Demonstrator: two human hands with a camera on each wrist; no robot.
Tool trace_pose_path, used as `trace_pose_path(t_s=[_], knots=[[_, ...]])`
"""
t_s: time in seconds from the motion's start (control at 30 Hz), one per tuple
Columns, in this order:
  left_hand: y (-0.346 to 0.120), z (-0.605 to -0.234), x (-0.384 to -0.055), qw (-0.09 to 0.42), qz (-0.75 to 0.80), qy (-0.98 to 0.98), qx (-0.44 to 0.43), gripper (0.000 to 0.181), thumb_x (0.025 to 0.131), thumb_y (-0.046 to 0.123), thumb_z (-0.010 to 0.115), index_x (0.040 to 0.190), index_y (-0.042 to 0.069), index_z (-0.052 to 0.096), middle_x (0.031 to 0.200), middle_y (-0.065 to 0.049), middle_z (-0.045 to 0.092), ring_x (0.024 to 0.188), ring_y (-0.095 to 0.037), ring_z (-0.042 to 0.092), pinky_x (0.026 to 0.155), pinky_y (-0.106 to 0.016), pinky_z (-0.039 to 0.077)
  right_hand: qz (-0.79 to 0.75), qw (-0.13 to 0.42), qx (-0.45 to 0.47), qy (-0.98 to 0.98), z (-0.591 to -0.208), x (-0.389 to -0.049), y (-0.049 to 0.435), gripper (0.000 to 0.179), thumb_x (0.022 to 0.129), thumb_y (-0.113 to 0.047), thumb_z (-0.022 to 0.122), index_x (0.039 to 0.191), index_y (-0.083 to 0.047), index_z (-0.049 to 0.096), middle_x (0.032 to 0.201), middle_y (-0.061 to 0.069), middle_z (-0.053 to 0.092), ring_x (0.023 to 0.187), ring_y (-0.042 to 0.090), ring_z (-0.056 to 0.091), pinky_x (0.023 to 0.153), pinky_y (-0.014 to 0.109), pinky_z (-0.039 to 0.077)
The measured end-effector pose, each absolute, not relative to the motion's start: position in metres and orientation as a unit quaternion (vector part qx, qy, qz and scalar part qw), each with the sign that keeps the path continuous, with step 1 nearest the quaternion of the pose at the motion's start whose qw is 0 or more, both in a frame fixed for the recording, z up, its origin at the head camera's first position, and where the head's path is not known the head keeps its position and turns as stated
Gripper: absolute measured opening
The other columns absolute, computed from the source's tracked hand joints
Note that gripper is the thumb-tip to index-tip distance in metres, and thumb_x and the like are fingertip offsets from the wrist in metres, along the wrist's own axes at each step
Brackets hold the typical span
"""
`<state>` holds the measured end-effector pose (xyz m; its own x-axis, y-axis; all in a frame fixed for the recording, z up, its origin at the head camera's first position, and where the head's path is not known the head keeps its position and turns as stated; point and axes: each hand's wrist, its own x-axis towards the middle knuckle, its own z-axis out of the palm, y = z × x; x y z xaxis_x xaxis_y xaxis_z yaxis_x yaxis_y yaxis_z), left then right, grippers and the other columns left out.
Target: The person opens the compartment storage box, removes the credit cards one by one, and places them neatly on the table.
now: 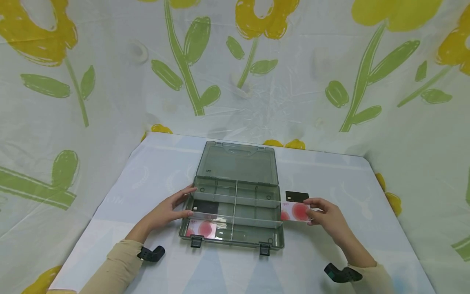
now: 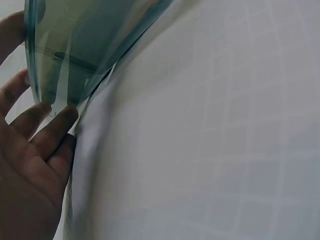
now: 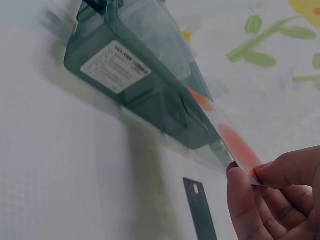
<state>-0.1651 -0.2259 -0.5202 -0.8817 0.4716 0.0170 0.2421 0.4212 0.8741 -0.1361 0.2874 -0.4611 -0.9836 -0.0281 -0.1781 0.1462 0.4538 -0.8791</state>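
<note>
A translucent grey-green divided box (image 1: 257, 245) lies on the table with its lid (image 1: 238, 163) swung back. At its left side, my left hand (image 1: 169, 210) rests with spread fingers and thumb against the rim; the left wrist view shows its fingertips (image 2: 65, 117) touching the outer wall. My right hand (image 1: 327, 216) pinches a pink-and-white card with red circles (image 1: 295, 211) between thumb and fingers, close by the box's right wall. Behind that card, a black card (image 1: 297, 196) lies on the table. Inside the left compartments are another black card (image 1: 205, 207) and another pink card (image 1: 202, 228).
Dividers (image 1: 235, 204) split the box into several compartments. Two dark latches (image 1: 196, 241) hang at its front edge. A white label (image 3: 116, 67) is on the box's side. A floral curtain (image 1: 279, 90) stands behind the pale table (image 1: 330, 175).
</note>
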Motion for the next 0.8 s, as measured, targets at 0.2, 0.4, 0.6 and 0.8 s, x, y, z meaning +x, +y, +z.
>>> trace_pose_path(t_s=[0.2,0.4,0.6,0.8], knots=[[-0.226,-0.519,-0.165,0.117,0.495,0.834,0.215,0.075,0.094,0.027,0.075,0.158,0.018,0.038,0.168,-0.016,0.020,0.147,-0.047,0.030,0.119,-0.057,0.028,-0.514,0.087,0.067,0.850,-0.470,-0.139,0.297,0.035,0.100,-0.010,0.064,0.131,0.004,0.060,0.125,0.024,0.060,0.092,0.021,0.065,0.073,0.028,0.063],[-0.226,-0.519,-0.165,0.115,0.493,0.835,0.217,0.074,0.094,0.027,0.076,0.157,0.018,0.039,0.168,-0.016,0.020,0.147,-0.046,0.031,0.119,-0.056,0.028,-0.503,0.103,0.091,0.853,-0.476,-0.140,0.306,0.041,0.101,-0.018,0.064,0.136,0.003,0.057,0.129,0.024,0.058,0.095,0.023,0.064,0.075,0.026,0.062],[-0.226,-0.519,-0.166,0.114,0.494,0.834,0.219,0.074,0.094,0.027,0.076,0.157,0.017,0.039,0.168,-0.016,0.020,0.147,-0.047,0.031,0.119,-0.057,0.028,-0.481,0.114,0.101,0.863,-0.482,-0.141,0.312,0.042,0.101,-0.020,0.063,0.137,0.001,0.057,0.128,0.022,0.057,0.100,0.025,0.061,0.078,0.022,0.060],[-0.226,-0.522,-0.166,0.114,0.494,0.833,0.220,0.074,0.094,0.027,0.076,0.157,0.019,0.038,0.168,-0.016,0.020,0.147,-0.046,0.031,0.119,-0.057,0.028,-0.480,0.114,0.107,0.863,-0.493,-0.141,0.316,0.040,0.100,-0.017,0.064,0.134,0.002,0.059,0.122,0.021,0.061,0.093,0.023,0.061,0.074,0.023,0.059]])
